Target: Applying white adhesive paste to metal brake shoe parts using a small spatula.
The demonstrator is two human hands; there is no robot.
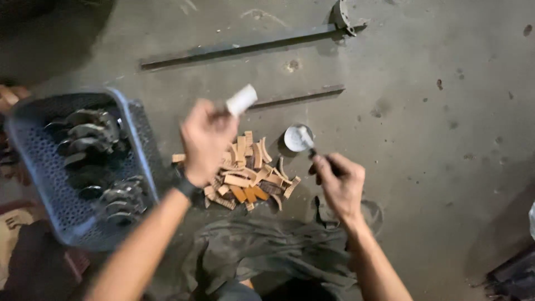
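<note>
Head view: left hand (205,142) grips a pale curved piece (241,100), raised clear over the pile of tan curved pieces (248,173) on the floor. Right hand (339,181) clasps a brush (307,142) dipped in a small tin (297,138), loading it. Blue basket (132,131) stands left.

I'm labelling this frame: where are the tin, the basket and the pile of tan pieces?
Tin (295,139): head view, its open top.
Basket (132,136): head view, right rim.
Tan pieces (248,178): head view, middle of pile.
</note>
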